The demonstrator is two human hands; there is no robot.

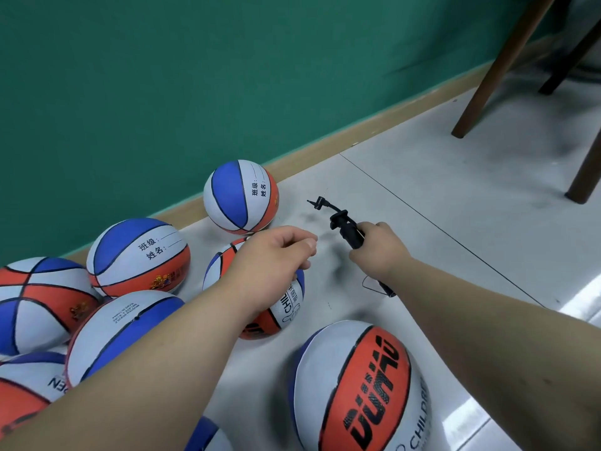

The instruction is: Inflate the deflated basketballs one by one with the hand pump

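Note:
Several red, white and blue basketballs lie on the grey floor. My right hand [379, 252] is shut on a black hand pump [349, 234], whose short hose and thin needle [320, 200] point up and away to the left. My left hand [276, 255] hovers above one ball [289, 307], fingers curled loosely, holding nothing that I can see. The far ball [240, 196] stands alone by the wall. A large ball [361, 388] lies nearest me, between my forearms.
A green wall [162, 92] with a tan baseboard runs behind the balls. Dark wooden furniture legs [497, 73] stand at the upper right. More balls [136, 255] crowd the left side. Bare grey floor [455, 196] stretches to the right of the pump.

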